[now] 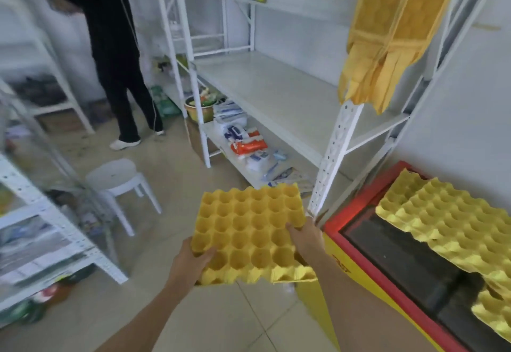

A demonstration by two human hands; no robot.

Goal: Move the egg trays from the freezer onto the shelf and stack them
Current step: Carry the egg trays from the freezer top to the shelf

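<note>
I hold a yellow egg tray [249, 230] in both hands, level, over the floor in front of me. My left hand [190, 261] grips its near left corner with the thumb on top. My right hand [302, 237] grips its right edge. More yellow egg trays [448, 221] lie on the glass lid of the red-rimmed freezer [367, 257] at the right. The white metal shelf [276, 94] stands ahead, its middle board bare. A yellow stack of trays [392, 31] hangs over the shelf's upper right.
A white stool [116, 177] stands on the floor to the left. A person in black [116, 47] stands by the far shelving. Packets [249, 144] lie on the shelf's lowest board. Another white rack [41, 213] is at the left.
</note>
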